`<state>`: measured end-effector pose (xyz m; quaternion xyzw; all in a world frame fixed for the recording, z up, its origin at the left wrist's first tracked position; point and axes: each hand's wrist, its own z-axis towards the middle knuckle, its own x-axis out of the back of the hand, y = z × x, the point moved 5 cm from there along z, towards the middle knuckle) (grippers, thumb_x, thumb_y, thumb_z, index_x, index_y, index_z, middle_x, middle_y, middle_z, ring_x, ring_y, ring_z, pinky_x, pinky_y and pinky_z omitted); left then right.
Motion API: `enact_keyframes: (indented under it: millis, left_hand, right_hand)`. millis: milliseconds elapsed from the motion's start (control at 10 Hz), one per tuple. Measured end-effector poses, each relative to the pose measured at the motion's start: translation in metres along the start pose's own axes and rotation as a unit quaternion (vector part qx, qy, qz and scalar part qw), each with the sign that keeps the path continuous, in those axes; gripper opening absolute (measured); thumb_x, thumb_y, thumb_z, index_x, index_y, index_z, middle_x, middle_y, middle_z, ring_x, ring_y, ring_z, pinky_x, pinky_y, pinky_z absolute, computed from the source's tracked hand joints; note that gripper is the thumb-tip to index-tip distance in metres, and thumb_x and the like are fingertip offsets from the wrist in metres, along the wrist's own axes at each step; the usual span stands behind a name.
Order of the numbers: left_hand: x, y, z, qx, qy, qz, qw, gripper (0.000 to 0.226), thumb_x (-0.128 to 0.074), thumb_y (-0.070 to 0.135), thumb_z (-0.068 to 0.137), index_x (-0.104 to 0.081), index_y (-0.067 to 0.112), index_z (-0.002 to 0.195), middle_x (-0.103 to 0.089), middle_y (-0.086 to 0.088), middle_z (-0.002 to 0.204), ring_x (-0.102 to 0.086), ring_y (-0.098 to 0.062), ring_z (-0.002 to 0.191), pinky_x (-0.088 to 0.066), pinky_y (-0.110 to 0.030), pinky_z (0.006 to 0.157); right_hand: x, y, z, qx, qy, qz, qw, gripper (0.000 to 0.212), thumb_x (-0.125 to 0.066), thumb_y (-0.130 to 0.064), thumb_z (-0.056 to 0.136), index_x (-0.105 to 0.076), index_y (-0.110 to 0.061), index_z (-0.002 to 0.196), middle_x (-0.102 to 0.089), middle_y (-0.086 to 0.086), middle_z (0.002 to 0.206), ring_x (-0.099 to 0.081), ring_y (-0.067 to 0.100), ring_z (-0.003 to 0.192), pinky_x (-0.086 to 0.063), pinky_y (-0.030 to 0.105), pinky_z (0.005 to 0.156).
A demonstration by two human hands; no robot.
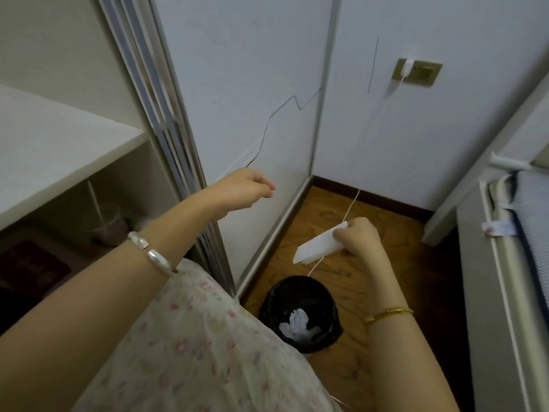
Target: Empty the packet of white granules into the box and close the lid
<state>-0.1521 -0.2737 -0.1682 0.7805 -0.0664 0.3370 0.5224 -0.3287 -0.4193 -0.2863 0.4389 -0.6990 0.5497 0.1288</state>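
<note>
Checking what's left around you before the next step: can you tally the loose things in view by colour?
White: 2, the flat white packet pinched in the right hand, and the crumpled white paper inside the bin.
Black: 1, the round black waste bin on the wooden floor.
Total: 3.

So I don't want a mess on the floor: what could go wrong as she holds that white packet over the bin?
1. The right hand pinches the packet by one end only, up and aside of the bin, so a drop may land on the wood floor.
2. A thin cord runs right by the packet and might snag it.
3. If granules remain inside, the tilted packet could spill them; I can't see any.
</note>
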Motion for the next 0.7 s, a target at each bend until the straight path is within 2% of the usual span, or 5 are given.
enact_keyframes:
  millis: [200,400,500,600,700]
  left_hand:
    - [-0.007,-0.006,0.009,0.019,-0.013,0.004,1.0,0.024,-0.049,0.017,0.093,-0.061,0.017,0.114,-0.054,0.0,0.111,-0.052,-0.016,0.104,-0.043,-0.016,0.069]
    - [-0.006,-0.012,0.012,0.024,-0.022,-0.004,0.999,0.027,-0.049,0.018,0.094,-0.06,0.016,0.118,-0.054,0.001,0.115,-0.052,-0.017,0.107,-0.042,-0.026,0.082]
    - [-0.004,-0.014,0.01,0.028,-0.018,-0.004,0.999,0.027,-0.049,0.017,0.093,-0.06,0.016,0.118,-0.054,0.001,0.116,-0.052,-0.017,0.108,-0.043,-0.027,0.084]
    - [0.002,-0.02,0.011,0.033,-0.013,-0.014,0.999,0.025,-0.049,0.017,0.093,-0.061,0.017,0.116,-0.055,0.0,0.117,-0.053,-0.017,0.107,-0.043,-0.026,0.084]
    - [0.006,-0.022,0.01,0.031,-0.006,-0.014,0.999,0.025,-0.049,0.017,0.093,-0.061,0.017,0.115,-0.055,0.001,0.116,-0.053,-0.017,0.107,-0.043,-0.026,0.083]
  right_hand:
    - [-0.032,0.033,0.015,-0.065,0.0,-0.075,0.995,0.027,-0.047,-0.017,0.089,-0.056,-0.004,0.11,-0.046,0.004,0.072,-0.054,0.022,0.071,-0.049,0.032,0.063]
    - [-0.06,0.054,0.017,-0.084,-0.044,-0.094,0.991,0.029,-0.045,-0.025,0.09,-0.06,-0.003,0.102,-0.048,0.003,0.068,-0.047,0.017,0.058,-0.042,0.026,0.054]
    - [-0.074,0.061,0.014,-0.119,-0.064,-0.097,0.986,0.046,-0.045,-0.039,0.092,-0.057,-0.005,0.119,-0.062,0.01,0.1,-0.06,0.025,0.088,-0.049,0.033,0.079]
    - [-0.088,0.071,0.012,-0.152,-0.057,-0.109,0.981,0.066,-0.035,-0.055,0.091,-0.038,-0.008,0.137,-0.046,0.014,0.139,-0.044,0.033,0.125,-0.031,0.049,0.106]
    - [-0.093,0.073,0.012,-0.142,-0.028,-0.114,0.983,0.061,-0.028,-0.049,0.094,-0.036,-0.007,0.137,-0.045,0.016,0.139,-0.044,0.033,0.125,-0.033,0.048,0.106]
